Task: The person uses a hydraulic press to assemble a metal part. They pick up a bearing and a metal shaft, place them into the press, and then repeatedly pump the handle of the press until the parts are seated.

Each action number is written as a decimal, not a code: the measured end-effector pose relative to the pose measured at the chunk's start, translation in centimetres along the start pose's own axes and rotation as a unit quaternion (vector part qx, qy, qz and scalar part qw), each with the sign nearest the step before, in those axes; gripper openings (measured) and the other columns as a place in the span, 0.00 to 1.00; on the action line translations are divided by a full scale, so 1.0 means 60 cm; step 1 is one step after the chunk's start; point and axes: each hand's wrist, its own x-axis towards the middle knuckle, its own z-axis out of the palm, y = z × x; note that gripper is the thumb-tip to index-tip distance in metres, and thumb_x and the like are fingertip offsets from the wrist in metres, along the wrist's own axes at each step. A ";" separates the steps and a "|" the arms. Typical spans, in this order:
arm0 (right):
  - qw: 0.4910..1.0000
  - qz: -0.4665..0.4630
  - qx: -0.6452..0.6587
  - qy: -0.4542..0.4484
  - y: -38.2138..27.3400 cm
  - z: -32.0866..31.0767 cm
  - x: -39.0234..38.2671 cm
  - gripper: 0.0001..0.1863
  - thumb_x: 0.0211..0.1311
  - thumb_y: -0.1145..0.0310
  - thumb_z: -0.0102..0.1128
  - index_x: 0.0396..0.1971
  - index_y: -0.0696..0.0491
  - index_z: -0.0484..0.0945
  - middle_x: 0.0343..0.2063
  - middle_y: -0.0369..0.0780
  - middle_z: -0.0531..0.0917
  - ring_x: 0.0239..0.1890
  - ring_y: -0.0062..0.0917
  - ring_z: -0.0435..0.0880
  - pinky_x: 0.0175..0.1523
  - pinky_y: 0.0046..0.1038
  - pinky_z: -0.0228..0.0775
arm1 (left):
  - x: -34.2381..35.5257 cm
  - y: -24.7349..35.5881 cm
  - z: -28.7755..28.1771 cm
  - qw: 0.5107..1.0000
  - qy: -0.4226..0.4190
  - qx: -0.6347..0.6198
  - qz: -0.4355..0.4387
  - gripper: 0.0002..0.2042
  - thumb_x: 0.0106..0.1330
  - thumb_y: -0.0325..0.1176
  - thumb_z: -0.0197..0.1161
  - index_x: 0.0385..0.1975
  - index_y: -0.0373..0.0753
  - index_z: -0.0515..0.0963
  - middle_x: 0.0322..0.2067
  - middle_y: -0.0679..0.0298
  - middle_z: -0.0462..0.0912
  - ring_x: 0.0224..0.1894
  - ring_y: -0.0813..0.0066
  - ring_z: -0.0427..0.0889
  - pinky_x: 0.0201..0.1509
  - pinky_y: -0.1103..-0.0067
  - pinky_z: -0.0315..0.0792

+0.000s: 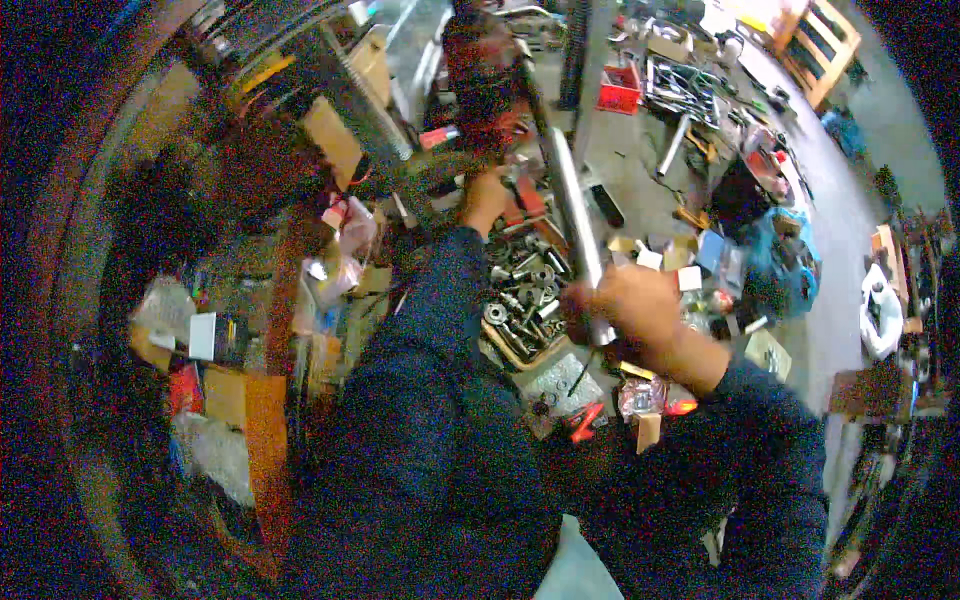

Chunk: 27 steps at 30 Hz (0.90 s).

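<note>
My right hand (645, 312) is closed around the near end of a long, shiny metal pipe (573, 190). The pipe slants up and away, its far part thinner and darker, beside a dark red upright machine part (485, 75). My left hand (484, 200) reaches forward at the foot of that machine part, next to a red piece (527, 196). Its fingers are partly hidden and smeared, so their hold does not show. Between my arms, below the pipe, lies a tray of loose metal parts (527, 300), with bolts, rings and sockets heaped together.
A red crate (619, 88) and a tray of tools (682, 92) stand at the back right. Small boxes (690, 278) and a blue plastic bag (790, 262) lie right of my right hand. An orange post edge (267, 450) rises at the left. A wooden pallet (822, 45) leans far right.
</note>
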 end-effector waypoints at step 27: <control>0.906 -0.071 -0.027 0.417 0.027 0.005 0.021 0.11 0.51 0.66 0.61 0.37 0.50 0.80 0.24 0.36 0.78 0.26 0.28 0.77 0.33 0.29 0.67 | 0.013 -0.026 0.005 0.998 0.035 0.040 0.045 0.18 0.53 0.27 0.51 0.45 0.42 0.78 0.36 0.45 0.81 0.37 0.47 0.81 0.41 0.60 0.75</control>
